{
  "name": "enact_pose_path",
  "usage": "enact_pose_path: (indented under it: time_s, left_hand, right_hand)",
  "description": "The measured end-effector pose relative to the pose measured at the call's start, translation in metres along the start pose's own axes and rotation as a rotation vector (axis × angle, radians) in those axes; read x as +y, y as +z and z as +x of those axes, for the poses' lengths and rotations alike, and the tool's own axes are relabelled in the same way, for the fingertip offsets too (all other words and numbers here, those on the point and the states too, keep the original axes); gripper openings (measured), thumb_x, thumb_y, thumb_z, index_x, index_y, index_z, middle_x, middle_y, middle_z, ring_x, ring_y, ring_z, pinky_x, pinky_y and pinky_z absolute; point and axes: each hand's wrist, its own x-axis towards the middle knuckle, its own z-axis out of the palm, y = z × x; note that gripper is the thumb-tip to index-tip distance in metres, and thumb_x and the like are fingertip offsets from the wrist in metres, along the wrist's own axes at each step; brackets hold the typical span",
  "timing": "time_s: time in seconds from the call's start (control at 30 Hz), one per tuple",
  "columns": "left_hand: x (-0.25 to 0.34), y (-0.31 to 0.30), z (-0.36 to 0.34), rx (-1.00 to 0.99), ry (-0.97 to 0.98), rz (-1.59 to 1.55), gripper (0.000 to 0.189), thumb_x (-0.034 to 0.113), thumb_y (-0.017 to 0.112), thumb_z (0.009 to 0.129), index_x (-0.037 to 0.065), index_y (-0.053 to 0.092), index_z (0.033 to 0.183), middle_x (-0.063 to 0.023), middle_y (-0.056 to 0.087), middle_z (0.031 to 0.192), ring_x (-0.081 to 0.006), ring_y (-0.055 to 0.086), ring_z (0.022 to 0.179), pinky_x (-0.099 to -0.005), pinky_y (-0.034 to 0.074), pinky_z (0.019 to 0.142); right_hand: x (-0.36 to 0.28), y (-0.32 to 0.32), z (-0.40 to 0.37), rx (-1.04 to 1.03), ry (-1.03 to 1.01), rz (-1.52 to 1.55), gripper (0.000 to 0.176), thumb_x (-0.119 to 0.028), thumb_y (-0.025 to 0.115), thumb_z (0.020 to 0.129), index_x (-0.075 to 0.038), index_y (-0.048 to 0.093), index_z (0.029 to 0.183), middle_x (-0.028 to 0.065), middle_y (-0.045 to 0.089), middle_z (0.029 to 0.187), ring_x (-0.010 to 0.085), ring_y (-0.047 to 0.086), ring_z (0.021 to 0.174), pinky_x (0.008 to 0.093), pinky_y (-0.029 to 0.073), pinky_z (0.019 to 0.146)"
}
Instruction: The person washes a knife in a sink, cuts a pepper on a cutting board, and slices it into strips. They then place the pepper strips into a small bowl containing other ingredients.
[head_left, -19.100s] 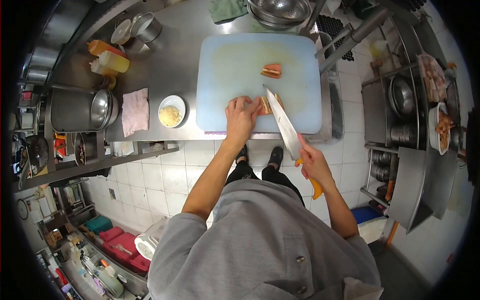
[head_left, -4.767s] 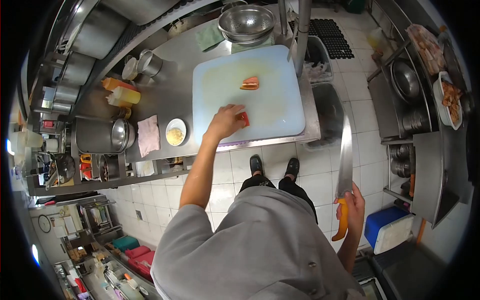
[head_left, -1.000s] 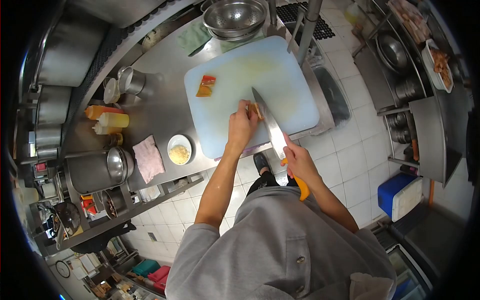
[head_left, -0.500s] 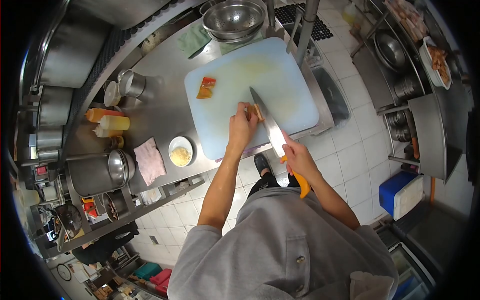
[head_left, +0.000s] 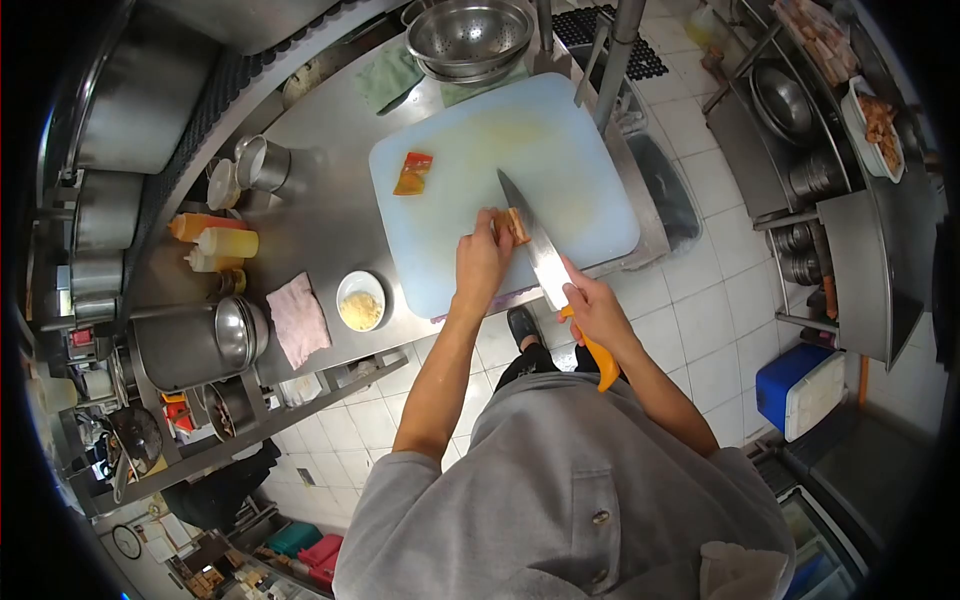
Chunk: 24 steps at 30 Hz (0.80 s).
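Note:
My right hand [head_left: 596,305] grips a chef's knife [head_left: 541,252] by its orange handle, with the blade angled up and left over the white cutting board [head_left: 440,240]. Curled fingers of my left hand [head_left: 482,262] press an orange-brown piece of food [head_left: 517,229] on the board, right beside the blade. The underside of that piece is hidden by the fingers. Toward the board's far left corner lie red and orange pieces [head_left: 412,174], which look like bell pepper.
Left of the board, a white bowl [head_left: 361,302] holds pale minced food beside a pink cloth [head_left: 298,320]. Squeeze bottles [head_left: 227,243] and a metal pot [head_left: 264,165] stand farther left. A colander [head_left: 468,35] and green cloth [head_left: 388,80] sit behind the board. A person in black [head_left: 225,485] is at lower left.
The knife has shifted slightly, and more of the food's face shows between my left fingers and the blade. The person in black at lower left has moved a little.

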Motion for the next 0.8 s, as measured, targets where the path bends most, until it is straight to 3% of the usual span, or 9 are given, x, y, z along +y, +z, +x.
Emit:
enact_pose_path:
  time_s: [0.3,0.4,0.5,0.7,0.8]
  left_hand:
    - [-0.003,-0.004,-0.002,-0.032,0.036,0.034,0.035,0.014,0.062,0.094,0.001,0.057,0.126,-0.0222,0.067,0.069,-0.0435,0.066,0.065,-0.0498,0.053,0.061]
    - [-0.006,-0.022,-0.001,-0.169,-0.019,0.035,0.042,0.016,0.065,0.093,0.004,0.058,0.133,-0.0172,0.069,0.078,-0.0387,0.067,0.074,-0.0475,0.052,0.069]
    - [-0.015,-0.017,-0.006,-0.002,0.202,0.185,0.045,0.018,0.071,0.09,0.012,0.064,0.134,-0.0104,0.068,0.086,-0.028,0.062,0.079,-0.0398,0.05,0.074]
    - [-0.028,-0.003,-0.023,0.159,0.212,0.381,0.037,0.029,0.073,0.088,0.023,0.071,0.125,-0.0011,0.058,0.107,-0.0266,0.051,0.101,-0.0435,0.04,0.088]
    - [-0.028,0.002,-0.025,0.214,0.225,0.402,0.037,0.03,0.074,0.087,0.023,0.072,0.123,-0.0004,0.057,0.108,-0.0266,0.049,0.105,-0.045,0.039,0.091]
  right_hand:
    - [-0.001,0.005,0.002,0.017,-0.029,0.008,0.05,-0.012,0.045,0.104,-0.012,0.038,0.154,0.0073,0.058,0.063,0.0096,0.047,0.039,0.0286,0.043,0.038]
    - [0.002,0.002,0.006,0.019,-0.046,-0.027,0.049,-0.012,0.045,0.104,-0.012,0.04,0.153,0.007,0.058,0.062,0.0093,0.047,0.039,0.0283,0.043,0.038]
    - [-0.003,0.003,0.002,0.025,-0.018,-0.024,0.049,-0.013,0.046,0.104,-0.012,0.041,0.153,0.0067,0.059,0.062,0.009,0.047,0.039,0.0279,0.043,0.039]
    - [-0.006,0.001,0.003,0.018,0.022,-0.06,0.05,-0.015,0.046,0.104,-0.014,0.039,0.153,0.0066,0.06,0.064,0.0092,0.047,0.04,0.0278,0.044,0.04]
    - [-0.007,0.0,0.005,0.015,0.032,-0.074,0.05,-0.015,0.045,0.104,-0.014,0.039,0.154,0.0066,0.06,0.065,0.0095,0.047,0.04,0.0278,0.044,0.04]
